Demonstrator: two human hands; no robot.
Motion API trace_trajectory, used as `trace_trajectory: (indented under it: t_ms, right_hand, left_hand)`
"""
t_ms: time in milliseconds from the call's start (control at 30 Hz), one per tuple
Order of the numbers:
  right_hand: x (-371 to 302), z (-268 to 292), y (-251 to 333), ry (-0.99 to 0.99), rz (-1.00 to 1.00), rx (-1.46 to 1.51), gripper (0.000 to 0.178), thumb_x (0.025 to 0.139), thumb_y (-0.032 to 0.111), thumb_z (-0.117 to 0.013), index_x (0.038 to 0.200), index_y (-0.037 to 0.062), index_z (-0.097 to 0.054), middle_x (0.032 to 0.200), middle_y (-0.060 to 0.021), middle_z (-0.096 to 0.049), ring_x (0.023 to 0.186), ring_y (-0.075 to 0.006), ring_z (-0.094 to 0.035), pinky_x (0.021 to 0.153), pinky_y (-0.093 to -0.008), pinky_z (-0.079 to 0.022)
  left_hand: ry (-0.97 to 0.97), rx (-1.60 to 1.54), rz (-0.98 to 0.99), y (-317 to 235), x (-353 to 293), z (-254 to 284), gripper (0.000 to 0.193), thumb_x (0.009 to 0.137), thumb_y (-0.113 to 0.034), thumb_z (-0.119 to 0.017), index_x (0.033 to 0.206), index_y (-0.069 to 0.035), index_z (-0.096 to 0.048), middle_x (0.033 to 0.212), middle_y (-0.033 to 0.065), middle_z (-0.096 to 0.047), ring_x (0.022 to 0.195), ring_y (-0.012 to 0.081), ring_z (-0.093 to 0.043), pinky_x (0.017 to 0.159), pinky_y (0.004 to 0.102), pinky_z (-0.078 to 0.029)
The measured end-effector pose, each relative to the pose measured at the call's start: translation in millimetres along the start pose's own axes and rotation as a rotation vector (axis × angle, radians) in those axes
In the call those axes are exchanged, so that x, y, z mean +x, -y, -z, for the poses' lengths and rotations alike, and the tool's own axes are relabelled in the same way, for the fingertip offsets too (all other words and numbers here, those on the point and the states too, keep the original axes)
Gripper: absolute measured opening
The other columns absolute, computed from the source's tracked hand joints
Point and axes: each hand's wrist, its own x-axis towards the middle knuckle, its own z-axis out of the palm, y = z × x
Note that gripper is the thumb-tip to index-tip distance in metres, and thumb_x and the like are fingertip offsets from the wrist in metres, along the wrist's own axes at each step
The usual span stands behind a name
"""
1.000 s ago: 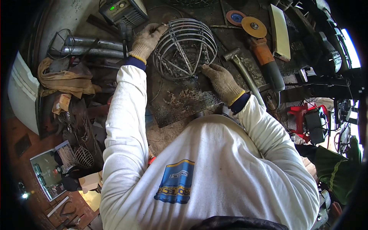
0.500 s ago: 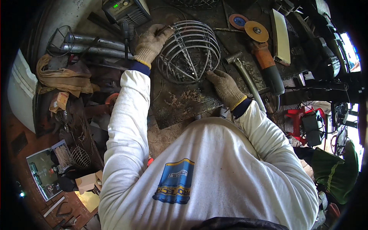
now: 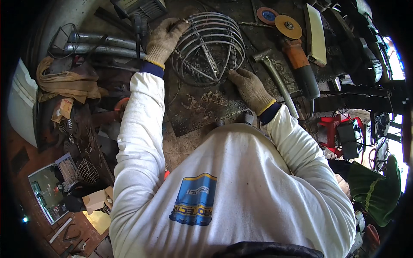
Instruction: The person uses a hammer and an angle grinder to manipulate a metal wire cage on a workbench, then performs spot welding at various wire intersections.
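Observation:
A round cage of bent metal rods (image 3: pixel 208 56) rests on the dark steel worktop (image 3: pixel 193 109) in front of me. My left hand (image 3: pixel 164 41), in a knitted beige work glove, is closed on its upper left rim, thumb and fingers pinching a rod. My right hand (image 3: pixel 251 89), gloved alike, holds the cage at its lower right edge; its fingertips are partly hidden. Right of the cage lies a hammer-like tool with a metal tube handle (image 3: pixel 277 81). Beyond it is an orange and black angle grinder (image 3: pixel 300 64) with a tan disc.
A second disc (image 3: pixel 267 15) lies behind the grinder, and a cream-coloured bar (image 3: pixel 316 36) lies right of it. Metal pipes (image 3: pixel 107 50) and a brown cloth (image 3: pixel 64 79) are at the left. A machine with a vented front (image 3: pixel 142 9) stands at the back left. A red object (image 3: pixel 329 133) is at the right.
The whole view has shifted a little, so the scene sits slightly higher in the picture. Both hands keep their places on the cage, which has barely moved.

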Motion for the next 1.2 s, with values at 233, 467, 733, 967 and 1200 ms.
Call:
trace_trajectory:
  t_ms: [233,467,733,967,1200]
  right_hand:
    - [-8.1,-5.4,5.3,-0.001,-0.025,0.099,0.031,0.104,0.026,-0.054,0.113,-0.0028,-0.062,0.092,-0.0087,-0.067,0.076,-0.0169,-0.066,0.072,-0.0311,-0.056]
    - [-5.6,2.6,2.2,0.028,-0.027,0.059,0.032,0.104,0.028,-0.054,0.111,-0.0017,-0.062,0.088,-0.0072,-0.065,0.075,-0.0165,-0.064,0.072,-0.0317,-0.056]
    - [-42.9,30.0,-14.0,-0.007,0.007,-0.070,0.040,0.101,0.033,-0.057,0.124,-0.0003,-0.061,0.099,-0.0075,-0.068,0.082,-0.0128,-0.064,0.075,-0.0275,-0.053]
    - [-56.2,28.7,-14.8,-0.082,0.348,-0.524,0.035,0.092,0.023,-0.066,0.120,0.0022,-0.064,0.109,-0.0175,-0.071,0.098,-0.0285,-0.070,0.086,-0.0366,-0.055]
    - [-40.8,25.4,-20.5,-0.048,0.638,-0.788,0.024,0.086,0.019,-0.069,0.107,0.0065,-0.070,0.093,-0.0162,-0.072,0.089,-0.0342,-0.070,0.077,-0.0404,-0.057]
  left_hand:
    - [-0.022,0.068,-0.007,2.8,-1.8,1.6,0.061,0.084,-0.061,-0.067,0.122,-0.013,-0.067,0.120,0.0115,-0.070,0.113,0.0303,-0.065,0.095,0.0386,-0.050]
    - [-0.052,0.067,-0.056,-0.5,-5.0,0.6,0.052,0.086,-0.056,-0.069,0.116,-0.013,-0.069,0.110,0.0105,-0.073,0.105,0.0267,-0.068,0.092,0.0370,-0.051]
    - [-0.470,-0.189,-0.091,-11.2,-70.1,32.6,0.030,0.092,-0.031,-0.072,0.105,-0.006,-0.068,0.093,0.0087,-0.070,0.087,0.0154,-0.065,0.080,0.0300,-0.051]
    - [-0.143,-0.156,-0.040,-28.6,-218.9,-0.6,0.021,0.093,-0.019,-0.068,0.107,-0.004,-0.065,0.090,0.0084,-0.067,0.072,0.0128,-0.061,0.065,0.0286,-0.049]
    - [-0.032,-0.048,-0.182,-10.2,-248.1,-40.3,0.020,0.090,-0.009,-0.068,0.109,-0.003,-0.066,0.090,0.0115,-0.069,0.082,0.0212,-0.067,0.073,0.0348,-0.054]
